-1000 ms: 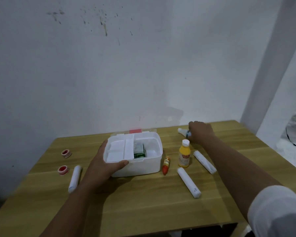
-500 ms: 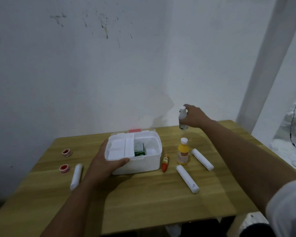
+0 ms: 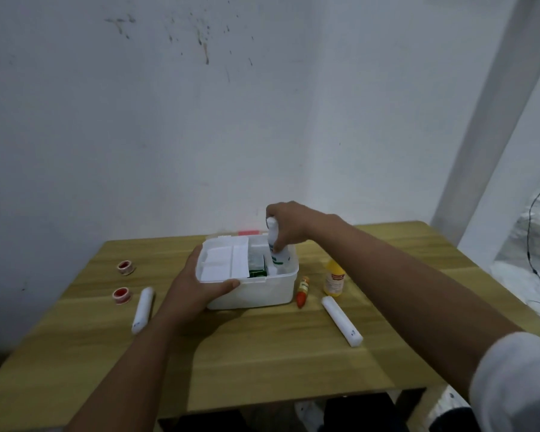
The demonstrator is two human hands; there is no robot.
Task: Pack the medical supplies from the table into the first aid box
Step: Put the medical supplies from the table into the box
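Note:
The open white first aid box (image 3: pixel 256 291) sits mid-table with a white divider tray on its left side and a green packet (image 3: pixel 257 267) inside. My left hand (image 3: pixel 197 286) grips the box's front left rim. My right hand (image 3: pixel 289 226) holds a white bottle (image 3: pixel 276 249) upright, its lower end down inside the box's right compartment. On the table to the right lie a yellow bottle (image 3: pixel 334 279), a small orange-red tube (image 3: pixel 302 291) and a white roll (image 3: pixel 342 321). To the left lie another white roll (image 3: pixel 142 310) and two red tape rolls (image 3: pixel 126 267) (image 3: pixel 121 295).
The wooden table (image 3: pixel 262 353) stands against a white wall. Its right edge borders a white pillar (image 3: pixel 493 120) and a black cable (image 3: pixel 533 232). My right forearm crosses above the table's right half and hides part of it.
My right hand lifted the white bottle from the far right of the table, carried it left and lowered it into the box. My left hand stayed on the box.

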